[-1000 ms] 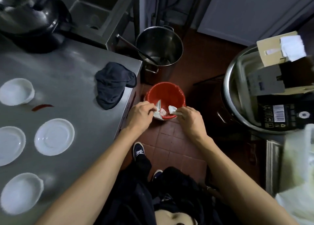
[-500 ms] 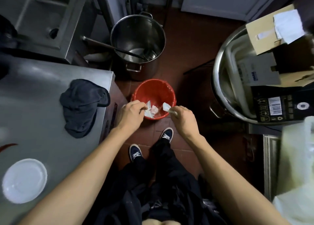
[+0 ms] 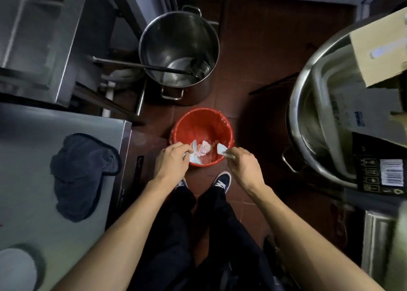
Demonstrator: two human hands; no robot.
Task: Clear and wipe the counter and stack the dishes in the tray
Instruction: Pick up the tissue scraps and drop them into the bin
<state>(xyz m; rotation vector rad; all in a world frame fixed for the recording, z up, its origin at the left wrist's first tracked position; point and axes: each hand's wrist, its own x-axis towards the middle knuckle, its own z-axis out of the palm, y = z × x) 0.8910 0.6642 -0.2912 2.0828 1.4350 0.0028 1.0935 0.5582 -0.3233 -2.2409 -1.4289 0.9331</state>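
Both my hands hover over the near rim of a red bucket (image 3: pixel 201 123) standing on the tiled floor. My left hand (image 3: pixel 171 164) grips a crumpled white tissue (image 3: pixel 193 153) at the bucket's near left edge. My right hand (image 3: pixel 243 166) pinches a smaller tissue scrap (image 3: pixel 221 148) at the near right edge. A pink-stained tissue wad (image 3: pixel 204 150) lies inside the bucket between them. On the steel counter (image 3: pixel 28 136) at left lie a dark cloth (image 3: pixel 81 174) and, at the bottom left corner, part of a white plate (image 3: pixel 16 268).
A tall steel stockpot (image 3: pixel 178 55) with a ladle in it stands beyond the bucket. A large steel basin (image 3: pixel 319 106) holding cardboard boxes (image 3: pixel 378 48) fills the right side. A steel sink (image 3: pixel 33 33) sits at the upper left. My shoes (image 3: pixel 222 180) stand just behind the bucket.
The view has swung right and down, so most plates have left the frame. Both hands stay over the bucket holding the tissues, and have drawn slightly apart.
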